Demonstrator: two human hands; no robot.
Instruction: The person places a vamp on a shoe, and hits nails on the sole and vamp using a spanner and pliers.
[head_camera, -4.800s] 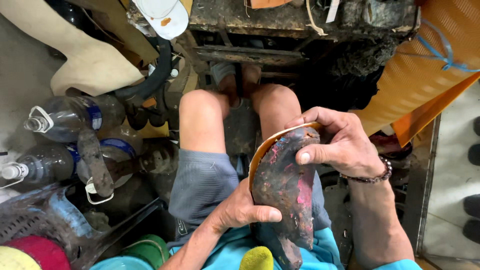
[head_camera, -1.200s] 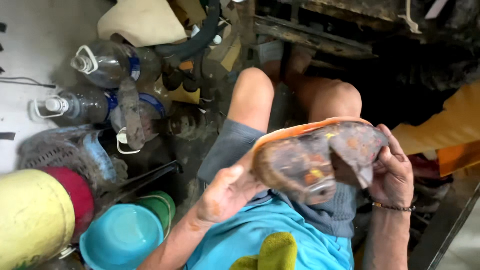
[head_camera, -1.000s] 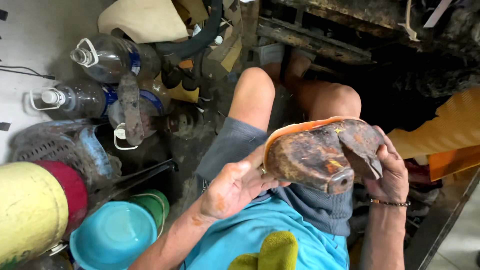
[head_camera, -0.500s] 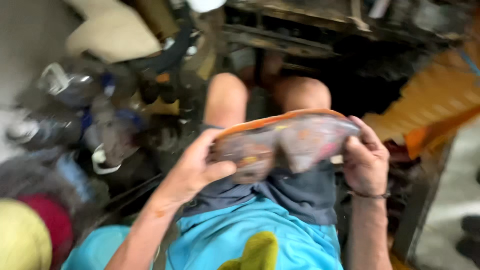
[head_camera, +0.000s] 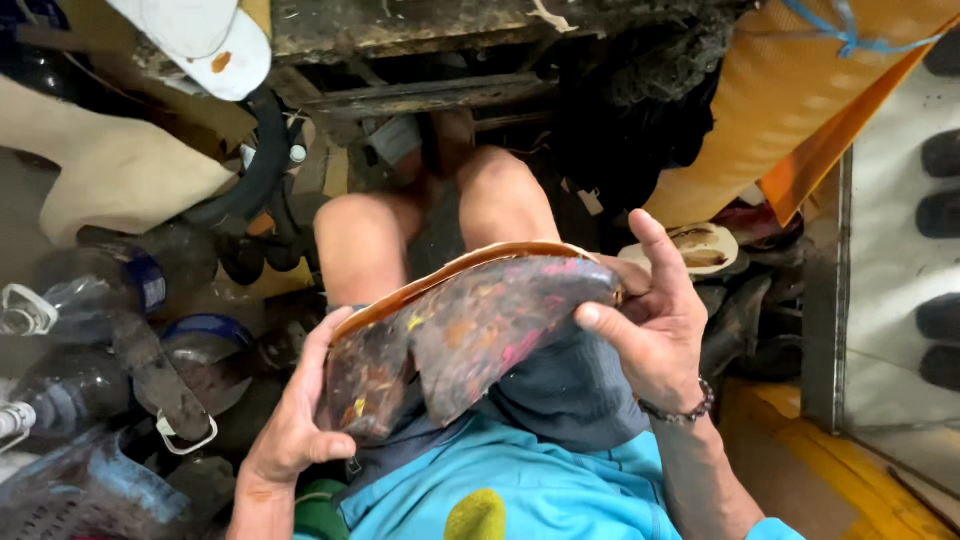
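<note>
I hold a worn shoe (head_camera: 460, 335) across my lap, sole side up, its surface dark and blotched with many colours and its rim orange. My left hand (head_camera: 295, 430) grips the shoe's left end from below, thumb over the edge. My right hand (head_camera: 655, 320) holds the right end, thumb pressed on the sole and index finger raised. A bead bracelet sits on my right wrist. My bare knees (head_camera: 430, 225) show beyond the shoe, above grey shorts and a blue shirt.
Plastic bottles (head_camera: 110, 300) and dark clutter crowd the floor at left. A white cap (head_camera: 200, 40) lies top left. An orange sheet (head_camera: 790, 110) hangs at right above a yellow floor edge (head_camera: 800, 450). A grimy wooden bench (head_camera: 430, 30) stands ahead.
The shoe has been turned from upright to lying level across my lap. My view has swung up and right, so the coloured bowls at lower left are out of sight.
</note>
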